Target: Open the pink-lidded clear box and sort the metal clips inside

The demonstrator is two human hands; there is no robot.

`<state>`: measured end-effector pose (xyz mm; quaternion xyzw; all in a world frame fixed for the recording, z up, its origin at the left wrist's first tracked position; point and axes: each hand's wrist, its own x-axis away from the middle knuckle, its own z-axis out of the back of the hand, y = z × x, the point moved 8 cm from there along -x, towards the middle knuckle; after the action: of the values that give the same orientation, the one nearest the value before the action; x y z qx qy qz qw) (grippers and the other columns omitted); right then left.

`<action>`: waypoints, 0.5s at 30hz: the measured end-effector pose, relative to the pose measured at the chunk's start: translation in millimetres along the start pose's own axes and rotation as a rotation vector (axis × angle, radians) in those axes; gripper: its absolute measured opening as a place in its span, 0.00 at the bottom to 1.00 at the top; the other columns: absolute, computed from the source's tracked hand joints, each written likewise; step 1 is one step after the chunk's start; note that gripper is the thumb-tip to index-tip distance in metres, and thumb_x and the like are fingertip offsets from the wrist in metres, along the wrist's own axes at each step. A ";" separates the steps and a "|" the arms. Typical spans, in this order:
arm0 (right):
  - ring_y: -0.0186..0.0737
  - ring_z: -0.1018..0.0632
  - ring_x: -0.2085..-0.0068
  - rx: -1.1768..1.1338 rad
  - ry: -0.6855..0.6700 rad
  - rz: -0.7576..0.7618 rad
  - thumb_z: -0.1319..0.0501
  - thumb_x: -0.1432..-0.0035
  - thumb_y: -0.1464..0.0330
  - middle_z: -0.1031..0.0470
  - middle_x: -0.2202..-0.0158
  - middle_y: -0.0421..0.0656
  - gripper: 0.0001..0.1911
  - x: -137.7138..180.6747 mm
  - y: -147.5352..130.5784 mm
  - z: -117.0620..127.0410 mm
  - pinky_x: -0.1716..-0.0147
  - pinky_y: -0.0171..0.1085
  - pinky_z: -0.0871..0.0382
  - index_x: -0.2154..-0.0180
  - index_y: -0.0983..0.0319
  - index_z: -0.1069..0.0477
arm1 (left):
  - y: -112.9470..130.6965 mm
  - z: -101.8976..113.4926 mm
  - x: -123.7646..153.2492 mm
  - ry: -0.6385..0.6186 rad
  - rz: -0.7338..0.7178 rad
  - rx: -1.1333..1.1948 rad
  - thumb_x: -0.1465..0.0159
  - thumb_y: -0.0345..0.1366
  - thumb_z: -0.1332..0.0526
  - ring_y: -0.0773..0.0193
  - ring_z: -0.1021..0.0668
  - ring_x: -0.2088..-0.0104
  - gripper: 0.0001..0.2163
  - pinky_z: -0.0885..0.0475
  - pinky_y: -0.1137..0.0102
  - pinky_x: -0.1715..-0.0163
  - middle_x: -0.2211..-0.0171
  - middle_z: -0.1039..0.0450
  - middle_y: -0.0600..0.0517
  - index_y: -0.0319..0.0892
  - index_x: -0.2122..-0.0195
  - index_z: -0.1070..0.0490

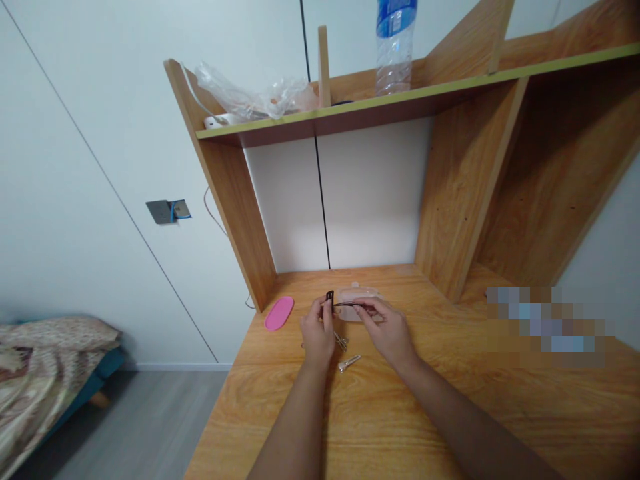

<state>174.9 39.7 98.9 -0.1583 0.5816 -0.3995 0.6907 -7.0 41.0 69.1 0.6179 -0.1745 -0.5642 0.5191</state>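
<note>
My left thumb and fingers, on my left hand [319, 331], are pinched together on a small black slotted rectangular piece [329, 297], standing upright over the brown wood-grain desk [380, 420]. My right hand [389, 331] pinches a thin dark strip [346, 305], its long axis running nearly level between my hands; whether they join, I cannot tell.

Showed black on the slotted piece [329, 297], lower centre; pink on the tray [279, 313]. Had brown-patterned cream bedding [50, 360], lower left.
</note>
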 end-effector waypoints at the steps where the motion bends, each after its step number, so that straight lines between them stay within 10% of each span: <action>1: 0.43 0.20 0.60 0.016 -0.007 0.030 0.40 0.37 0.65 0.20 0.60 0.46 0.09 -0.7 -2.8 0.9 0.58 0.41 0.25 0.59 0.58 0.22 | 0.3 -0.7 0.4 -0.007 -0.008 -0.024 0.29 0.42 0.48 0.63 0.20 0.68 0.14 0.28 0.70 0.63 0.68 0.21 0.50 0.41 0.54 0.27; 15: 0.42 0.20 0.60 -0.056 0.045 -0.050 0.40 0.36 0.62 0.21 0.56 0.47 0.18 2.7 22.0 -0.5 0.56 0.43 0.23 0.46 0.58 0.28 | 24.0 -26.4 11.1 -0.312 -0.200 -0.088 0.30 0.37 0.46 0.60 0.19 0.61 0.12 0.27 0.68 0.57 0.60 0.19 0.49 0.46 0.52 0.24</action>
<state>182.5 51.8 81.9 -0.1833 0.6037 -0.4035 0.6626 28.5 34.3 78.8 0.5140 -0.1655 -0.7090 0.4536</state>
